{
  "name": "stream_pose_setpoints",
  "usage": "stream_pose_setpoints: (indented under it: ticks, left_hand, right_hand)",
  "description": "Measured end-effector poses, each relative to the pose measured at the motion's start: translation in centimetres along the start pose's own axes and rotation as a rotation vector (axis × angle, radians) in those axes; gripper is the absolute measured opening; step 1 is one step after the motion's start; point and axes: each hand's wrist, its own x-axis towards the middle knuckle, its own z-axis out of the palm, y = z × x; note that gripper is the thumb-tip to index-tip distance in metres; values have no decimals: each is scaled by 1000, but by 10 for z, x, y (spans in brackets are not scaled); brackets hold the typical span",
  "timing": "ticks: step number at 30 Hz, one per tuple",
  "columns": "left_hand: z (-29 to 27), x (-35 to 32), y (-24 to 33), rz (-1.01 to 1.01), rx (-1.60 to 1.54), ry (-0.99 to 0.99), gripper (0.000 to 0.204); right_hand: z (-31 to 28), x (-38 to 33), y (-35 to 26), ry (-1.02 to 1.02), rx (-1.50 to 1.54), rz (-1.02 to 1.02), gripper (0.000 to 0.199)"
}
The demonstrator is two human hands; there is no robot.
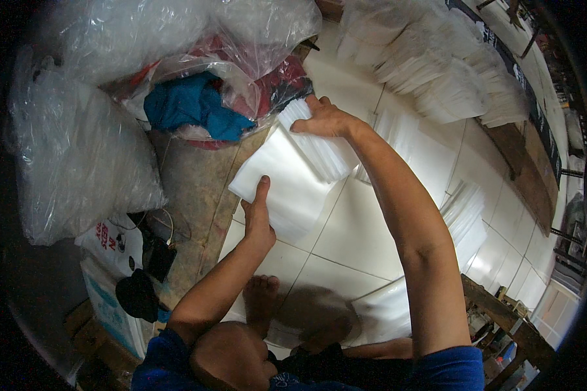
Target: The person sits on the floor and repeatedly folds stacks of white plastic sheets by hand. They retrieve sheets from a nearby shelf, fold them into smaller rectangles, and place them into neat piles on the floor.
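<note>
A stack of thin, white plastic sheets (284, 179) is held in front of me above the tiled floor. My left hand (259, 212) grips its near left edge, thumb on top and fingers beneath. At the far end, my right hand (323, 119) is closed around a thick bunch of the sheets, which fans out in layers (316, 153) toward the right. The fingers of the right hand partly hide behind the bunch. Whether the sheets are single or bags, I cannot tell.
Several piles of translucent plastic sheets (437, 75) lie at the far right, with another stack (466, 215) beyond my right arm and one (385, 309) near my legs. Big clear plastic sacks (85, 150) and a blue cloth (192, 104) are at the left. A wooden board (525, 173) lies right.
</note>
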Motion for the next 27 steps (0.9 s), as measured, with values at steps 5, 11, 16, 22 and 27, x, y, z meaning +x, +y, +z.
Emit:
stream_pose_setpoints:
  ticks: [5, 11, 16, 22, 27]
  left_hand:
    - [-7, 6, -5, 88, 33, 79, 81]
    - [-4, 5, -4, 117, 65, 33, 75]
    - [-4, -2, 0, 99, 34, -19, 72]
    - [-8, -3, 3, 36, 0, -17, 67]
    - [-20, 2, 0, -21, -2, -52, 65]
  right_hand:
    - [-11, -5, -14, -116, 1, -25, 106]
    - [7, -3, 7, 23, 199, -92, 108]
    - [5, -6, -11, 0, 6, 72, 105]
    - [-1, -14, -13, -86, 58, 66, 100]
    - [1, -18, -10, -133, 177, 1, 115]
